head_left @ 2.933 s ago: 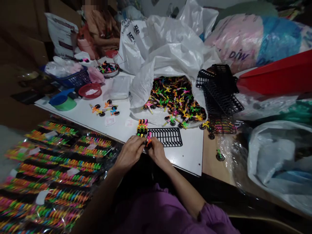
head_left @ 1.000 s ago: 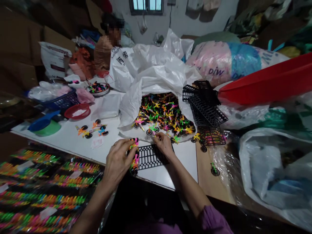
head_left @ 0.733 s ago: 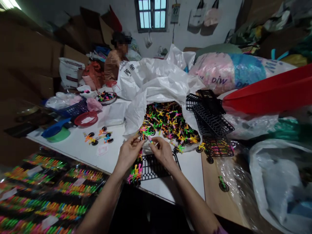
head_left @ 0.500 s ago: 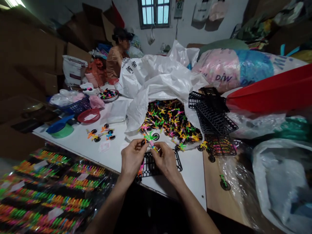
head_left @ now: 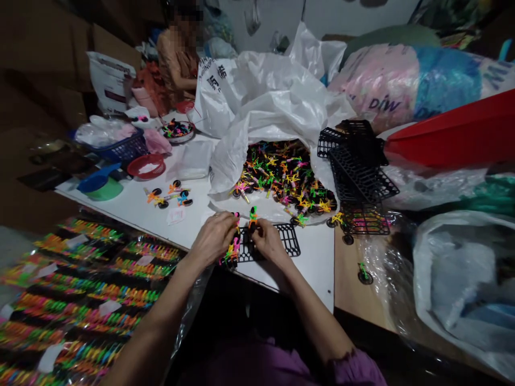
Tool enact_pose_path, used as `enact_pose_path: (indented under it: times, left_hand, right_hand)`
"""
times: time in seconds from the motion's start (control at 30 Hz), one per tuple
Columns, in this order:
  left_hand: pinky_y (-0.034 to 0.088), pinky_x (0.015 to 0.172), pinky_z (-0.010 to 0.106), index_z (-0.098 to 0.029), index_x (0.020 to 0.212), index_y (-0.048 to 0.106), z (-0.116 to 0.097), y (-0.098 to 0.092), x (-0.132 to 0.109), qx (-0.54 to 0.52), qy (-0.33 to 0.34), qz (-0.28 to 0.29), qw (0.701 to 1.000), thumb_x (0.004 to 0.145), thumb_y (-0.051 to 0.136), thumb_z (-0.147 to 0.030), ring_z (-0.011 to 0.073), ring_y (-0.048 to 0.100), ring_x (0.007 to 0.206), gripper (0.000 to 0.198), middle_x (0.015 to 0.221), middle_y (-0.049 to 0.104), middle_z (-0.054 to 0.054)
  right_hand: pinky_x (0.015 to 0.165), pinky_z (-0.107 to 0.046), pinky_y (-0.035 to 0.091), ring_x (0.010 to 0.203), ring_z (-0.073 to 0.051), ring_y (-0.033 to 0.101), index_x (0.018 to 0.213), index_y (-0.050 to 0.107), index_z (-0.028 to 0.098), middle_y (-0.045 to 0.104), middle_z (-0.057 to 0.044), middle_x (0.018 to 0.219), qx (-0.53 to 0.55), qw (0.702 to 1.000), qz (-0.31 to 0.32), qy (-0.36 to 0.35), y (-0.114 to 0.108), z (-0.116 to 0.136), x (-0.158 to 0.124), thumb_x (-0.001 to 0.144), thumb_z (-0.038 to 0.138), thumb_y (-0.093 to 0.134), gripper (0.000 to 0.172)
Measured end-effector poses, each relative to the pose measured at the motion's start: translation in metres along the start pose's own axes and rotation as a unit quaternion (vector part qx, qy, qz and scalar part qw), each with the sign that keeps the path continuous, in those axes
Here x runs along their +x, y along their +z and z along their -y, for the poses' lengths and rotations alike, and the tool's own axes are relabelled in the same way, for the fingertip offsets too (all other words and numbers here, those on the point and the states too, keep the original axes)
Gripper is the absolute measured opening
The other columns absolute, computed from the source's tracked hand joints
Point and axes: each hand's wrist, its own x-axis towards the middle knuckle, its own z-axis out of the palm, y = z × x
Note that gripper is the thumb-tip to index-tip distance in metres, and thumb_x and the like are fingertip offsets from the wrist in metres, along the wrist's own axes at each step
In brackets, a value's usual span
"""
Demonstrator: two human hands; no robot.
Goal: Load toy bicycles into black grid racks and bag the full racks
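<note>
My right hand (head_left: 269,245) pinches a small green and orange toy bicycle (head_left: 253,214) upright over a black plastic grid tray (head_left: 290,241) at the table's front edge. At the tray's left end, my left hand (head_left: 215,236) is closed, its fingertips on a pink toy bicycle (head_left: 237,216) that they partly hide. More pink and orange toy bicycles (head_left: 232,251) stand at that end of the tray, below my left fingers. Just beyond my hands, a heap of colourful toy bicycles (head_left: 281,177) with black wheels spills from a large white sack (head_left: 277,120).
Black grid trays (head_left: 358,171) are stacked right of the sack. A few toy bicycles (head_left: 169,197) lie at left, near a red basket (head_left: 146,167) and a green scoop (head_left: 105,190). Filled packs (head_left: 92,289) lie below left. A co-worker (head_left: 177,59) sits behind.
My hands have come down from in front of the heap to the tray. The toy bicycle now stands upright in my right hand, and my left hand has moved to the tray's left end. The view has tilted down.
</note>
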Motion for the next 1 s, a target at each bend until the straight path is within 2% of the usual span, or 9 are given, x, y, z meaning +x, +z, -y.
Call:
enact_pose_path:
  times: [0.1, 0.33, 0.5, 0.6, 0.73, 0.8, 0.9, 0.97, 1.0]
  left_hand:
    - [0.045, 0.081, 0.032, -0.016, 0.102, 0.06, 0.002, 0.012, 0.006, 0.005, 0.024, 0.034, 0.999, 0.085, 0.042, -0.016, 0.0188, 0.055, 0.089, 0.024, 0.093, 0.061, 0.007]
    - [0.045, 0.076, 0.028, -0.02, 0.102, 0.06, 0.009, 0.02, 0.007, -0.031, 0.002, 0.007, 0.999, 0.086, 0.044, -0.016, 0.0165, 0.057, 0.084, 0.023, 0.087, 0.062, 0.004]
    - [0.046, 0.079, 0.028, -0.02, 0.107, 0.058, 0.007, 0.017, 0.003, -0.05, 0.0, 0.012, 0.999, 0.084, 0.051, -0.022, 0.0164, 0.058, 0.088, 0.024, 0.092, 0.063, 0.004]
    - [0.047, 0.08, 0.029, -0.019, 0.109, 0.057, 0.005, 0.019, 0.002, -0.05, 0.01, 0.004, 0.999, 0.082, 0.056, -0.03, 0.0175, 0.058, 0.09, 0.03, 0.096, 0.063, 0.005]
    - [0.048, 0.076, 0.031, -0.018, 0.095, 0.061, -0.002, 0.027, 0.0, -0.005, 0.008, -0.041, 0.999, 0.086, 0.049, -0.027, 0.0178, 0.058, 0.082, 0.017, 0.085, 0.063, 0.004]
    - [0.048, 0.074, 0.031, -0.018, 0.089, 0.061, -0.005, 0.029, -0.003, 0.004, 0.01, -0.051, 0.999, 0.088, 0.045, -0.023, 0.0173, 0.058, 0.079, 0.017, 0.08, 0.063, 0.004]
    - [0.048, 0.072, 0.03, -0.018, 0.092, 0.06, -0.01, 0.028, -0.013, -0.009, 0.023, -0.052, 0.998, 0.089, 0.044, -0.022, 0.0165, 0.058, 0.079, 0.016, 0.081, 0.062, 0.004]
    - [0.048, 0.074, 0.03, -0.018, 0.092, 0.059, -0.013, 0.028, -0.019, -0.013, 0.033, -0.061, 0.998, 0.089, 0.044, -0.022, 0.0163, 0.057, 0.08, 0.016, 0.082, 0.062, 0.003]
    - [0.048, 0.074, 0.031, -0.018, 0.092, 0.059, -0.014, 0.028, -0.021, -0.009, 0.035, -0.067, 0.997, 0.089, 0.044, -0.022, 0.0166, 0.057, 0.08, 0.016, 0.082, 0.062, 0.003]
  right_hand:
    - [0.068, -0.023, 0.038, 0.074, -0.014, 0.053, 0.088, 0.062, 0.015, 0.059, -0.002, 0.081, -0.005, 1.0, -0.008, -0.029, 0.009, 0.001, 0.007, 0.071, 0.009, 0.049, 0.023]
    - [0.068, -0.024, 0.042, 0.076, -0.016, 0.057, 0.091, 0.061, 0.016, 0.064, -0.004, 0.083, 0.028, 1.0, -0.009, -0.011, 0.025, -0.001, 0.011, 0.076, 0.015, 0.05, 0.018]
    - [0.082, -0.028, 0.042, 0.092, -0.018, 0.053, 0.101, 0.057, 0.016, 0.059, -0.008, 0.096, -0.098, 0.993, 0.013, -0.068, 0.025, 0.001, 0.005, 0.07, 0.003, 0.043, 0.036]
    - [0.081, -0.03, 0.042, 0.092, -0.019, 0.052, 0.102, 0.055, 0.015, 0.057, -0.009, 0.096, -0.151, 0.986, 0.017, -0.069, 0.027, 0.003, 0.003, 0.074, 0.006, 0.042, 0.032]
    - [0.075, -0.028, 0.042, 0.089, -0.019, 0.053, 0.098, 0.056, 0.015, 0.058, -0.009, 0.094, -0.188, 0.98, 0.043, -0.045, 0.031, 0.009, 0.0, 0.081, 0.009, 0.037, 0.026]
    - [0.075, -0.028, 0.042, 0.087, -0.019, 0.054, 0.096, 0.057, 0.014, 0.06, -0.01, 0.093, -0.184, 0.98, 0.062, -0.049, 0.025, 0.007, -0.001, 0.081, 0.01, 0.039, 0.024]
    - [0.071, -0.023, 0.042, 0.081, -0.016, 0.057, 0.094, 0.06, 0.014, 0.064, -0.007, 0.089, -0.115, 0.977, 0.16, -0.077, 0.004, 0.001, 0.007, 0.082, 0.017, 0.045, 0.019]
    - [0.068, -0.021, 0.041, 0.078, -0.014, 0.059, 0.092, 0.063, 0.016, 0.066, -0.004, 0.087, -0.09, 0.972, 0.204, -0.077, -0.011, 0.0, 0.027, 0.082, 0.018, 0.047, 0.019]
    - [0.069, -0.021, 0.041, 0.08, -0.014, 0.06, 0.092, 0.064, 0.016, 0.067, -0.004, 0.088, -0.105, 0.974, 0.187, -0.067, -0.015, 0.002, 0.041, 0.083, 0.019, 0.047, 0.019]
